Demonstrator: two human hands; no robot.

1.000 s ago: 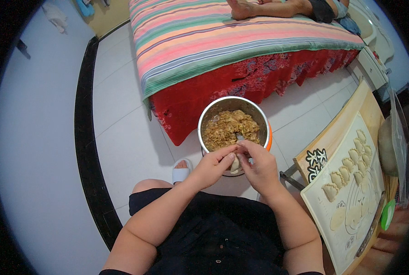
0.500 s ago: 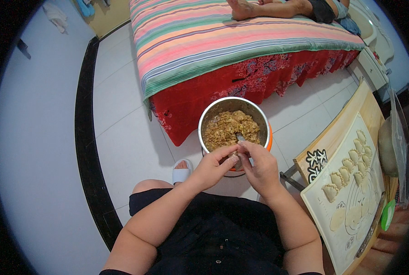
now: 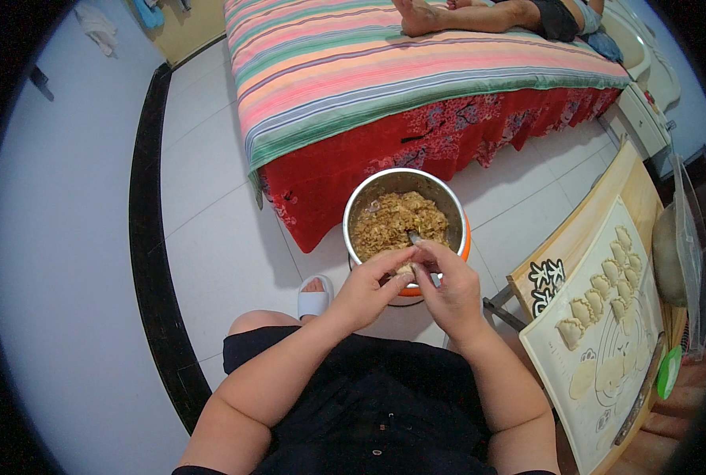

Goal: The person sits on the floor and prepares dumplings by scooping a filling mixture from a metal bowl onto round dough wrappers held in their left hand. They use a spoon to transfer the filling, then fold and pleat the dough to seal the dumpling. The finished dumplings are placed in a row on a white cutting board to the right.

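Just over the near rim of a steel bowl, my left hand and my right hand meet with bent fingers. Both pinch a small pale dumpling, mostly covered by the fingers. Brown minced filling lies in the bowl, and a metal utensil sticks out of it; its lower end is buried. To the right, several folded dumplings sit in rows on a white mat, along with flat round dough wrappers.
The mat lies on a wooden board, with a dark rolling pin and a green-rimmed dish at its right. An orange stool edge shows beneath the bowl. Beyond stands a bed, where another person's legs rest.
My fingers have shifted slightly around the dumpling, and more of its pale dough now shows between them. The bowl and mat stay in place.
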